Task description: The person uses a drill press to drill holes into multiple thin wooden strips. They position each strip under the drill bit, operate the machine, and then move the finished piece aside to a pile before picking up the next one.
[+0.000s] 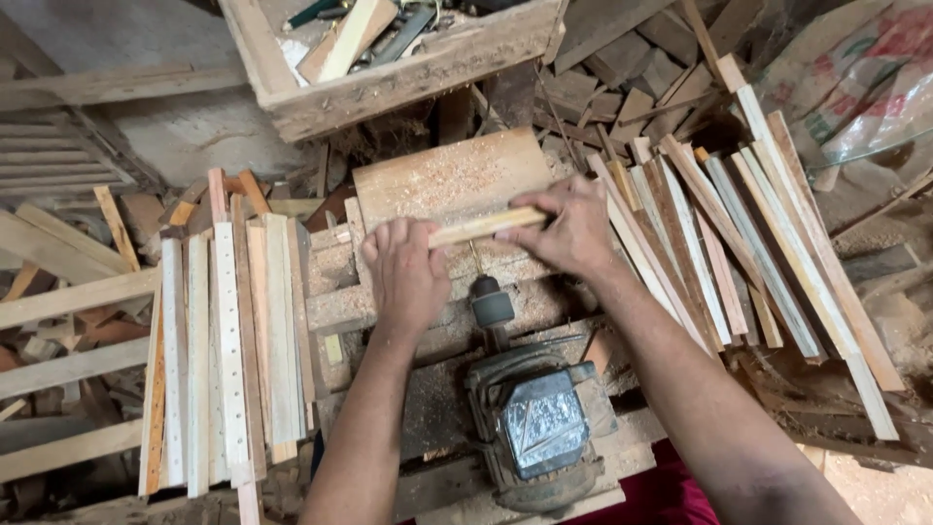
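Observation:
My left hand [405,269] and my right hand [571,231] both grip one thin pale wooden strip [486,226], held level across a dusty wooden block [449,178]. The left hand holds its left end, the right hand its right end. A drill bit and chuck [491,303] point up at the strip's middle from a grey electric motor [539,426] mounted on the low bench between my forearms.
A row of drilled pale strips [228,360] lies left of the bench. A pile of plain strips [748,243] fans out on the right. A wooden crate [389,58] with tools stands behind. Offcuts, sawdust and a sack [865,78] lie around.

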